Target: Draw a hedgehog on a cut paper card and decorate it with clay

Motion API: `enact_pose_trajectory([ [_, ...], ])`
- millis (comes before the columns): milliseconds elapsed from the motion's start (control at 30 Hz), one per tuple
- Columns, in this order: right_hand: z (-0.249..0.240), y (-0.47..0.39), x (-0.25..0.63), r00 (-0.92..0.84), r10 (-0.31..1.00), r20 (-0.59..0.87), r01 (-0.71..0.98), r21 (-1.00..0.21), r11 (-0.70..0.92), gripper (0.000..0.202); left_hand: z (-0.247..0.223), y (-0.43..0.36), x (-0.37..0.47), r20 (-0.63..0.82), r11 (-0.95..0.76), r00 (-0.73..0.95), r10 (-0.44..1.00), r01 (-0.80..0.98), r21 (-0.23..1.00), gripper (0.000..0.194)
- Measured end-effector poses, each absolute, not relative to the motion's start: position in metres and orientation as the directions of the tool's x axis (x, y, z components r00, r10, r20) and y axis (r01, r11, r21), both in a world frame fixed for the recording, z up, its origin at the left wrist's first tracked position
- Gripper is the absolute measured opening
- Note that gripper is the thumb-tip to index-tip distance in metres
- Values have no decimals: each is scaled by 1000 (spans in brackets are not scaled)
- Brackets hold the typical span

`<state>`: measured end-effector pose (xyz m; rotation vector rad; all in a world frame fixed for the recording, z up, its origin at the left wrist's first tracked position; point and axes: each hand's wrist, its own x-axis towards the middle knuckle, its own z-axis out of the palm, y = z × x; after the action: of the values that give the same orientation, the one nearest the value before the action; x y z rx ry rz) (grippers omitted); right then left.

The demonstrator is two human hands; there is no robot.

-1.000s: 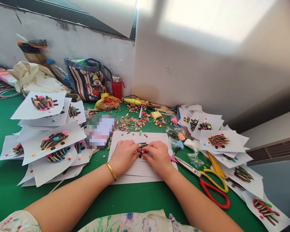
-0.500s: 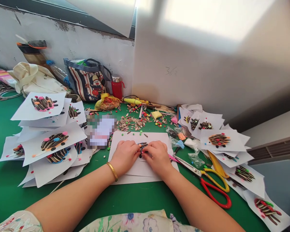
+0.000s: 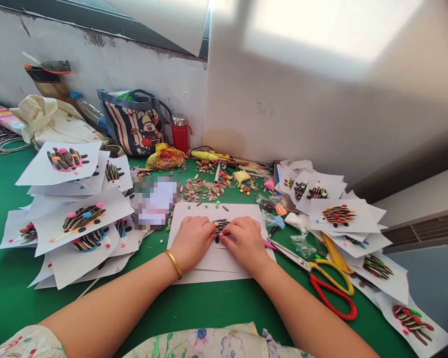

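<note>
Both of my hands meet over a white sheet of paper (image 3: 224, 262) that bears a small hedgehog-like figure of striped sunflower seeds (image 3: 221, 226) on a blue base. My left hand (image 3: 196, 239) is closed at the figure's left side, its fingertips touching it; anything between them is hidden. From the right, my right hand (image 3: 246, 244) pinches what looks like a small pink clay ball (image 3: 222, 234) at the figure's edge. Black dots lie under the figure. Small green balls (image 3: 206, 206) and loose seeds dot the paper's top edge.
Stacks of seed-picture sheets stand left (image 3: 93, 248) and right (image 3: 343, 223). Scissors (image 3: 330, 286) with red and yellow handles lie beside my right forearm. Loose seeds (image 3: 203, 190), bagged clay (image 3: 296, 221) and a blurred rectangular object (image 3: 157, 201) surround the paper. A red flask (image 3: 180, 135) stands behind.
My right fingertips have shifted slightly at the figure, and the pink bit there shows more plainly. My left hand has stayed in place.
</note>
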<state>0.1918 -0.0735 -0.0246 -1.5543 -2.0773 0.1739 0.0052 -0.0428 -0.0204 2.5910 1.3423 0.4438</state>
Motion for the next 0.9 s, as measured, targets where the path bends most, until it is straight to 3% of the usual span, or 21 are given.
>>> enact_pose_trajectory([
  [400, -20, -78, 200, -192, 906, 377, 840, -415, 351, 13, -17, -42, 1, 203, -564, 528, 825, 747, 351, 8],
  [467, -17, -79, 203, -178, 892, 415, 834, -418, 361, 12, -15, -43, -1, 234, -548, 498, 835, 716, 432, 12],
  [567, -12, -83, 207, -177, 874, 452, 816, -429, 387, 13, -12, -43, -2, 265, -486, 433, 862, 555, 675, 28],
  [667, -7, -87, 208, -195, 867, 458, 790, -451, 416, 20, -10, -43, 0, 165, -291, 382, 909, 299, 909, 38],
  [767, -3, -92, 203, -204, 849, 488, 756, -472, 453, 21, -7, -45, 2, 40, -109, 393, 919, 153, 982, 32],
  [900, 0, -100, 194, -300, 798, 522, 688, -461, 560, 23, -3, -55, 5, -28, -79, 497, 868, 194, 978, 31],
])
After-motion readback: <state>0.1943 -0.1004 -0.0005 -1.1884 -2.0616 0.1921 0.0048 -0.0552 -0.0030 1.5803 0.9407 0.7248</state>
